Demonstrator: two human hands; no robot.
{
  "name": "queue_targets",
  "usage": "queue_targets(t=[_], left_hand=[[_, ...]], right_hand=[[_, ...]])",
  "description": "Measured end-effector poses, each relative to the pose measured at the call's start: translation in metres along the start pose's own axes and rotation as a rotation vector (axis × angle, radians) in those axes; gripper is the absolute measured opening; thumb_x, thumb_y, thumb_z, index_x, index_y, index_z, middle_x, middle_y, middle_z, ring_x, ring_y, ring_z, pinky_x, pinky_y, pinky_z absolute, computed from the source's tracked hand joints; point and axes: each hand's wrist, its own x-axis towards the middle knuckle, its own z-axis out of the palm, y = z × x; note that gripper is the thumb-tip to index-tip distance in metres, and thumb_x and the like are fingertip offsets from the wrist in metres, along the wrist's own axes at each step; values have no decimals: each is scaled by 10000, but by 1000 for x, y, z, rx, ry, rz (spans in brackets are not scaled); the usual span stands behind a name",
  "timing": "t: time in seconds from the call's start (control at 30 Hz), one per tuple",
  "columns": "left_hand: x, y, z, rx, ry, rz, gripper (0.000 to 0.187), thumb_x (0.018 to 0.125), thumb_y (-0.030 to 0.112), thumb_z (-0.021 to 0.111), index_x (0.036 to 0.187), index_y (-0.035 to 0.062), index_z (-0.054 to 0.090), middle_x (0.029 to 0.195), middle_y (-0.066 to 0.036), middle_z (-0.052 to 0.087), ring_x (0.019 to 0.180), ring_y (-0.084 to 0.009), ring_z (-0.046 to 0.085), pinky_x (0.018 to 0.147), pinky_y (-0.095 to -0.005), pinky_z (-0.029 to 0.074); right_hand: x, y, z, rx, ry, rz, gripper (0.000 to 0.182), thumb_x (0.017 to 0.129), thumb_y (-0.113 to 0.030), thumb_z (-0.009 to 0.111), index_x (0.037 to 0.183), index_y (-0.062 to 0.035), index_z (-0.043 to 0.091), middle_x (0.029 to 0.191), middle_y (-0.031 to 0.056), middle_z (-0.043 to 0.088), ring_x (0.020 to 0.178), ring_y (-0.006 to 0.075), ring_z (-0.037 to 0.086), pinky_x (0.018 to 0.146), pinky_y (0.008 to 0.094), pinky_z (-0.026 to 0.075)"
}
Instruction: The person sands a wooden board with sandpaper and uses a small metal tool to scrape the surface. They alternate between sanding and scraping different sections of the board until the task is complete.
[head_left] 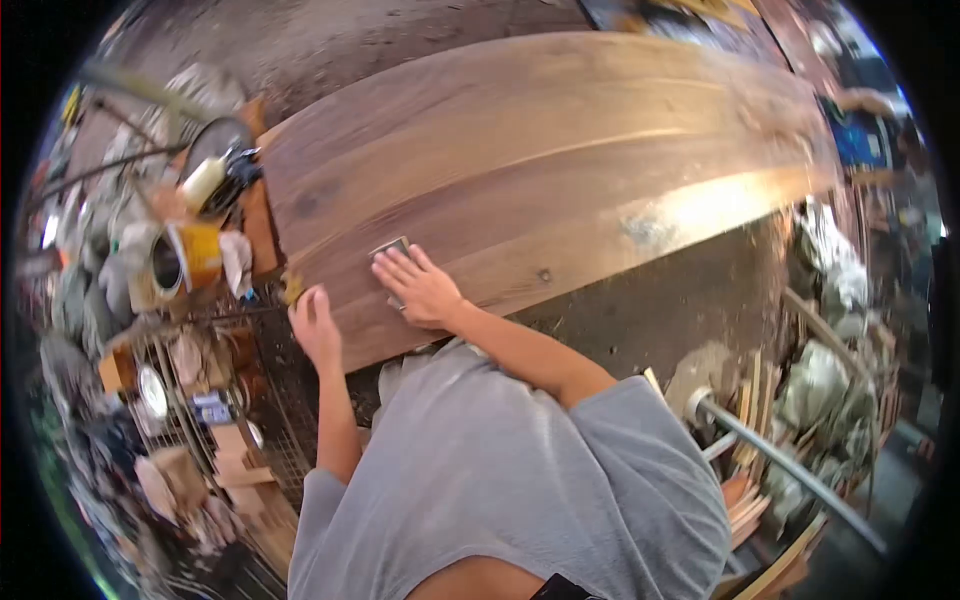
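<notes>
A long brown wooden tabletop (520,170) with a curved far edge stretches across in front of me. My right hand (425,290) lies palm down on its near left part, fingers spread over a small dark pad that looks like sandpaper (390,247). The palm hides most of that pad. At the left end of the wood, my left hand (317,328) is raised with fingers bent together. Right by its fingertips is a yellow-brown crumpled piece (292,286); whether the fingers grip it cannot be made out.
On the left stand a yellow bucket (195,255), a cream-coloured bottle (204,184) and a wire rack (185,400) of odds and ends. A metal pipe (790,475) and wood strips are at lower right. Another person's arm (865,101) shows at the far right end.
</notes>
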Motion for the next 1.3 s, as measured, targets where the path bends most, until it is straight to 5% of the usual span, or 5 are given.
queue_targets(t=[0.43,0.7,0.8,1.17,1.3], left_hand=[[23,-5,4,373,-171,96,221,962,133,684,1141,11,724,1138,-147,674,896,-256,624,941,-375,507],[102,146,224,155,-269,686,303,983,244,671,1244,106,738,1292,-217,657,1209,-422,607,1055,-477,472],[113,224,372,173,-254,856,335,978,299,653,1251,127,741,1299,-193,653,1220,-379,604,1047,-480,475],[100,346,562,413,-156,956,346,936,286,694,1249,154,764,1271,-109,635,1175,-312,614,986,-461,493],[97,348,562,488,-164,896,364,937,276,703,1282,170,753,1263,-105,635,1175,-313,607,985,-454,487]], right_hand=[[-206,463,-273,-512,549,1099,607,1086,-414,378,1548,-22,417,1643,261,330,1535,422,262,1266,536,178],[-18,158,-181,-368,-168,776,658,982,-302,478,1509,89,423,1604,293,377,1515,453,318,1253,585,226],[-44,132,-73,-16,282,367,637,965,-320,541,1514,-6,465,1581,201,449,1509,357,370,1256,578,241],[-405,785,-494,-642,383,1310,626,1056,-438,391,1528,-33,460,1624,226,394,1527,398,332,1252,536,239],[-342,698,-444,-709,531,1096,586,1057,-322,402,1537,14,423,1600,259,411,1482,450,371,1237,538,278]])
